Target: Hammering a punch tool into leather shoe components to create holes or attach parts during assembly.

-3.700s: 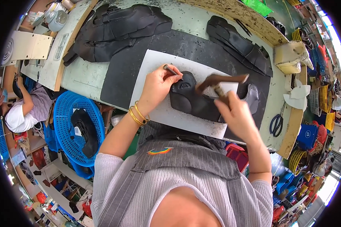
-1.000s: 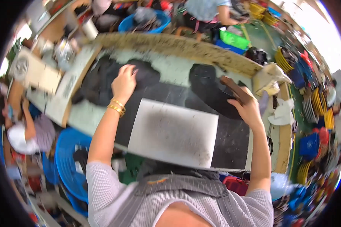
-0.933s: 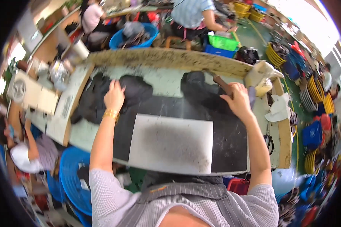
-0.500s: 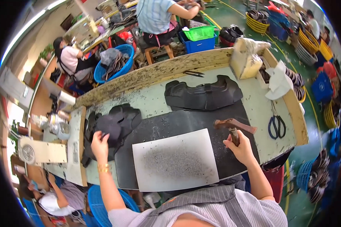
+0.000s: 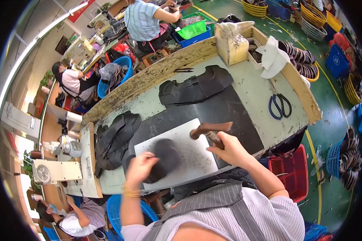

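Observation:
My left hand (image 5: pixel 142 168) pinches the edge of a black shoe-upper piece (image 5: pixel 167 157), blurred by motion, over the left part of a white board (image 5: pixel 196 162). Dark specks are scattered on that board. In my right hand (image 5: pixel 232 151) is a hammer (image 5: pixel 211 128) with a rusty brown head, gripped by its handle. The hammer head is raised over the board's far right corner. Beyond my left hand lies a pile of black upper pieces (image 5: pixel 117 139). Another stack of black pieces (image 5: pixel 197 85) rests at the far side of the table.
A black mat (image 5: pixel 239 120) lies under the board. Dark-handled scissors (image 5: pixel 280 105) are on the right of the table, and small snips (image 5: pixel 184 70) near its raised wooden rim (image 5: pixel 157 71). A blue basket (image 5: pixel 116 207) stands below my left arm, a red crate (image 5: pixel 297 176) at right. Co-workers sit nearby.
My left hand has taken a black piece from the left pile and carried it right, over the white board. The hammer has moved left to the board's far corner. The view has turned.

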{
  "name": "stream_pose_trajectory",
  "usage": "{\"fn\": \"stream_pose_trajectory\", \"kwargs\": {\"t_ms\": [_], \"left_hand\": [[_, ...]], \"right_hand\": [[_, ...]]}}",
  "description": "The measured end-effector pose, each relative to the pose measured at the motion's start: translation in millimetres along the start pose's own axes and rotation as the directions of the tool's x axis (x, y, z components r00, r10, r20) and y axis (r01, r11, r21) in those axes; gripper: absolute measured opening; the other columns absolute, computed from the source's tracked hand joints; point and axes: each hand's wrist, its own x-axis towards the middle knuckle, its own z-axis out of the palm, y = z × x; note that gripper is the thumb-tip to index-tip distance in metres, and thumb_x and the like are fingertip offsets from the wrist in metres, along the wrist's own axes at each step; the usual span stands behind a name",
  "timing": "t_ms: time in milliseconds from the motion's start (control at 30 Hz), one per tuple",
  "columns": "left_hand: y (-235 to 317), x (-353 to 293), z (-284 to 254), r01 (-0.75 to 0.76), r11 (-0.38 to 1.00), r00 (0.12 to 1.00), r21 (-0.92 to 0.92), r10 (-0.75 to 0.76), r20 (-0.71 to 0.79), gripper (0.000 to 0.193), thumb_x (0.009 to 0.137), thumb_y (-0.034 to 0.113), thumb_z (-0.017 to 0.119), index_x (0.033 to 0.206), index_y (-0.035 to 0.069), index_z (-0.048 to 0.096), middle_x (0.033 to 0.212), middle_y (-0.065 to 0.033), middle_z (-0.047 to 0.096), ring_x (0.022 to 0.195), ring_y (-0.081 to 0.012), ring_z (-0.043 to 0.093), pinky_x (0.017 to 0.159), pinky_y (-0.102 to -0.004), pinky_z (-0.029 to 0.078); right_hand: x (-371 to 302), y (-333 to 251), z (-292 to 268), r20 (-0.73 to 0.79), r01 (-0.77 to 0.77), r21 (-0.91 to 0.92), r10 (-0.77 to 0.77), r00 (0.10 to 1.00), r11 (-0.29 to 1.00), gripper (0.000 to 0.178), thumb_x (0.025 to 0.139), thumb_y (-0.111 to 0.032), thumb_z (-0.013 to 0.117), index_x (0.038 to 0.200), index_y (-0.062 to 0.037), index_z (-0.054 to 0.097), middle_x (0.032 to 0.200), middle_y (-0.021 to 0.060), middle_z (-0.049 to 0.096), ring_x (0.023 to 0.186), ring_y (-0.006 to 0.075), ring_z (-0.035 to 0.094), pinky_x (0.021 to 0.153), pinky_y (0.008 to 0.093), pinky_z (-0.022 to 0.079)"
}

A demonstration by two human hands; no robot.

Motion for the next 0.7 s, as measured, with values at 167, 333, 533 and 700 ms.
{"fn": "stream_pose_trajectory", "kwargs": {"t_ms": [167,333,533,700], "left_hand": [[21.4,2.7,68.8,-0.043,0.996,0.992,0.074,0.051,-0.114,0.025,0.082,0.027,0.068,0.087,0.003,0.062,0.063,-0.0096,0.060,0.054,-0.0222,0.058,0.053,-0.0340,0.043],[25.2,0.4,88.2,-0.141,0.961,0.951,0.238,0.198,-0.239,0.029,0.075,0.034,0.072,0.084,0.008,0.062,0.066,-0.0088,0.062,0.059,-0.0265,0.061,0.054,-0.0333,0.046],[19.8,-2.0,99.4,-0.225,0.940,0.897,0.256,0.303,-0.323,0.022,0.078,0.023,0.070,0.086,0.005,0.061,0.065,-0.0089,0.058,0.056,-0.0229,0.056,0.053,-0.0320,0.044],[17.0,-1.4,107.7,-0.244,0.916,0.851,0.319,0.360,-0.383,0.012,0.081,0.013,0.063,0.086,0.003,0.060,0.065,-0.0109,0.057,0.055,-0.0222,0.056,0.053,-0.0313,0.044]], "right_hand": [[-17.7,-8.0,-6.5,0.178,0.117,-0.223,-0.077,0.981,0.968,0.034,0.081,-0.029,0.065,0.082,0.0001,0.048,0.080,0.0185,0.057,0.073,0.0377,0.059,0.064,0.0439,0.047],[-9.8,-1.9,18.0,0.211,0.233,-0.338,-0.168,0.963,0.912,0.033,0.084,-0.027,0.062,0.085,0.0030,0.049,0.079,0.0222,0.057,0.064,0.0389,0.061,0.056,0.0439,0.050],[-7.2,3.2,25.8,0.285,0.200,-0.312,-0.109,0.952,0.929,0.030,0.085,-0.025,0.060,0.089,0.0023,0.049,0.070,0.0214,0.061,0.063,0.0373,0.063,0.053,0.0444,0.050],[-5.5,15.8,25.5,0.342,0.144,-0.256,-0.050,0.938,0.956,0.031,0.086,-0.027,0.058,0.091,0.0018,0.047,0.065,0.0199,0.062,0.064,0.0371,0.064,0.054,0.0455,0.050]]}}
